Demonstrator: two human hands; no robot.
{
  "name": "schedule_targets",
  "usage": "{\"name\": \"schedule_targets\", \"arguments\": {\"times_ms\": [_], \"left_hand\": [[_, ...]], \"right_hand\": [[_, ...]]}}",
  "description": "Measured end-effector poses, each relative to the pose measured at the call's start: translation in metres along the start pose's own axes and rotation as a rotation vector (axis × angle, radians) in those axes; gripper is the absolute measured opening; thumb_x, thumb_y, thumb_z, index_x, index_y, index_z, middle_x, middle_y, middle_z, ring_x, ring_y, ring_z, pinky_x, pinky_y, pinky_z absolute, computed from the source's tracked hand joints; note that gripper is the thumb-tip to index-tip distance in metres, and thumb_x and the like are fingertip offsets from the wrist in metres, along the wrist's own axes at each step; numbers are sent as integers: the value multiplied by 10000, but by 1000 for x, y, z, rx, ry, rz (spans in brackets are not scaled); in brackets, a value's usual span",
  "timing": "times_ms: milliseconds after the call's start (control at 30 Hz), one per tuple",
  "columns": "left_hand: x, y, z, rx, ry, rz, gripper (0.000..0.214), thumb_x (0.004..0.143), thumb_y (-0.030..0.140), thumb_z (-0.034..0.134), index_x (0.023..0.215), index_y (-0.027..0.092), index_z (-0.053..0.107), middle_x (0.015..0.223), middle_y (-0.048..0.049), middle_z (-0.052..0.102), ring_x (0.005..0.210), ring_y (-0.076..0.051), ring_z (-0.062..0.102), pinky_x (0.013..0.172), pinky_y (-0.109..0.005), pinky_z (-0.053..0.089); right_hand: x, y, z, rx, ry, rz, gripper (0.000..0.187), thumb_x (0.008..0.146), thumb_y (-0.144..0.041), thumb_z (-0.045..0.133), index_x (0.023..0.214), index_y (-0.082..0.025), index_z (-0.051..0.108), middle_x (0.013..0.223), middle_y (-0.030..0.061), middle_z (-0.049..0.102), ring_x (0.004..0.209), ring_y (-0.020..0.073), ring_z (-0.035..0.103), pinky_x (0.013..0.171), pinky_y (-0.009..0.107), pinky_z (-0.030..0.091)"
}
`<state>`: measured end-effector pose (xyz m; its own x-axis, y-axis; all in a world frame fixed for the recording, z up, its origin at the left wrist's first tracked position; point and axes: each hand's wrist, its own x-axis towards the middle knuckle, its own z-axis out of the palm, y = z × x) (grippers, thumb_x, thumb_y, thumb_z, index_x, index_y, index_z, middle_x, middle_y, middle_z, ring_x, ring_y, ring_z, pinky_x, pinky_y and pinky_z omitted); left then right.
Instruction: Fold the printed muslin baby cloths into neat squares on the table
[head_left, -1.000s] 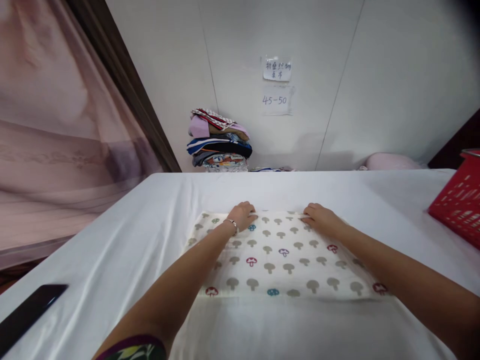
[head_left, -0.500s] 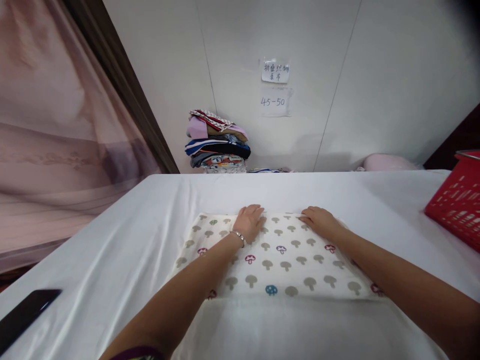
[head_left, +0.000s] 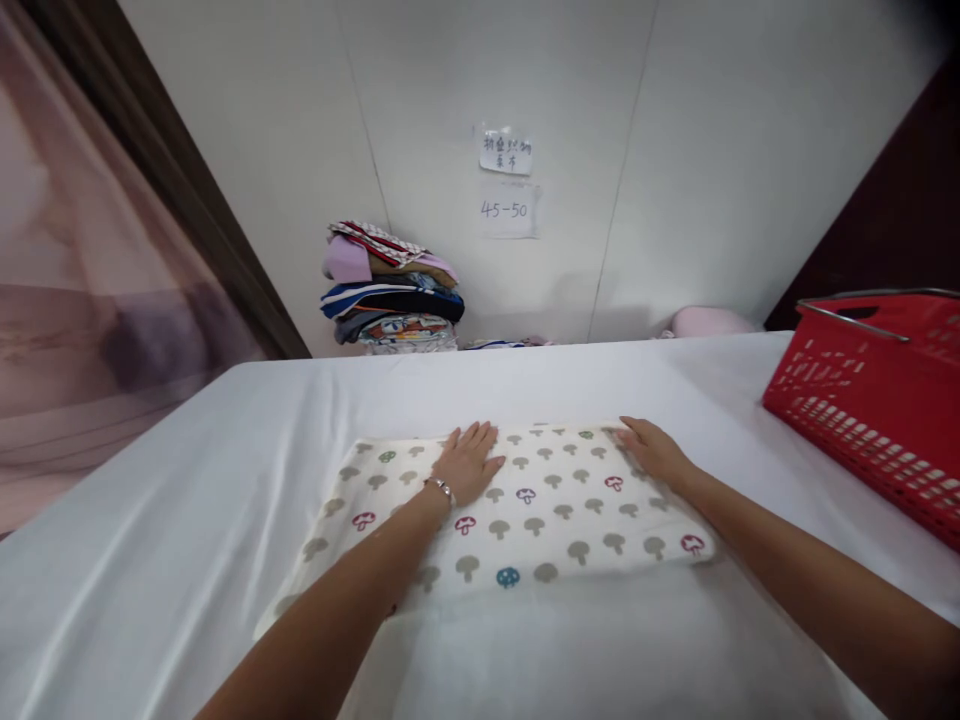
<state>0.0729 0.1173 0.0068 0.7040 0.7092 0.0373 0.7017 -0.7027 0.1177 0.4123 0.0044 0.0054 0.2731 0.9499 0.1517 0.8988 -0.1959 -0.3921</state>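
Note:
A white cloth (head_left: 562, 535) printed with grey, red, blue and green mushrooms lies folded on the white-covered table. Flat on its far half rests my left hand (head_left: 466, 465), fingers stretched out and a bracelet at the wrist. My right hand (head_left: 654, 452) lies at the cloth's far right corner. Its fingers extend over the edge there, and nothing shows lifted in them. Towards me a plain white layer (head_left: 600, 640) spreads out between my forearms, joining the printed part along a straight edge.
A red plastic basket (head_left: 870, 400) with a metal handle stands on the table's right side. Beyond the far table edge, a pile of folded fabrics (head_left: 397, 290) rises against the wall. Two paper notes (head_left: 506, 180) hang above. A pink curtain (head_left: 112, 330) hangs at left.
The view has turned to the right, showing more of the basket. My right hand has slid outward to the cloth's far right corner. My left hand has flattened, its fingers more spread.

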Motion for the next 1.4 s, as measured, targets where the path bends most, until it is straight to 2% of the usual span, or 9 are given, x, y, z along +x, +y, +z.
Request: {"name": "schedule_targets", "arguments": {"times_ms": [167,433,633,767,867,967,1133,1267,1400], "left_hand": [[1,-2,-1,5,8,-3,587,895,512,199,1391,207,268,1456,-22,248,1348,-207,175,1102,-443,134],[2,-5,2,27,29,-16,595,887,535,210,1386,220,282,1469,-2,202,1361,-207,117,1105,-437,127],[4,-6,3,17,17,-13,607,883,548,201,1393,224,264,1463,-7,220,1351,-205,164,1102,-446,135],[4,-6,3,6,11,-14,604,882,546,203,1393,229,264,1462,-4,222,1351,-205,168,1101,-446,139],[3,-5,1,5,9,-10,599,882,542,207,1392,232,265,1462,-1,223,1350,-204,169,1101,-441,137],[3,-5,1,5,4,-5,595,885,532,206,1391,226,268,1463,-3,223,1350,-203,169,1101,-436,131],[4,-5,2,-26,-2,-12,585,885,523,202,1389,234,268,1465,-12,224,1349,-207,168,1099,-437,119],[-1,1,-1,-52,-35,-30,571,884,514,201,1388,252,257,1472,-8,210,1352,-205,153,1098,-445,102],[-5,2,-3,-76,-58,-18,608,876,547,160,1399,242,209,1482,-14,179,1356,-197,119,1099,-446,86]], "right_hand": [[2,-8,-2,95,63,72,369,860,-413,349,827,-190,641,874,64,650,845,202,584,755,303,430],[0,-1,3,37,67,-9,320,860,-364,392,822,-212,672,959,51,652,916,184,558,820,291,405],[9,2,-5,29,49,56,354,843,-341,389,1066,-229,641,1092,54,630,1004,208,564,870,347,427],[-7,-15,-12,-96,135,-50,481,876,-382,327,1301,-191,444,1393,81,377,1303,250,275,1030,433,274],[-23,-30,-6,-229,-4,-225,615,875,-514,284,1395,-185,273,1474,71,201,1356,241,116,1068,456,183],[-29,-33,3,-298,-191,-183,677,860,-586,227,1407,-187,238,1479,73,171,1355,236,124,1070,473,162],[-25,-39,-1,-371,-279,-136,670,858,-574,229,1390,-171,283,1476,88,172,1352,252,132,1058,494,173],[-24,-65,-7,-423,-128,-220,681,853,-574,247,1374,-141,314,1467,120,195,1353,274,110,1063,517,131],[-25,-77,20,-298,-75,-402,681,846,-590,240,1403,-199,256,1466,59,222,1350,250,140,1083,464,157]]}}
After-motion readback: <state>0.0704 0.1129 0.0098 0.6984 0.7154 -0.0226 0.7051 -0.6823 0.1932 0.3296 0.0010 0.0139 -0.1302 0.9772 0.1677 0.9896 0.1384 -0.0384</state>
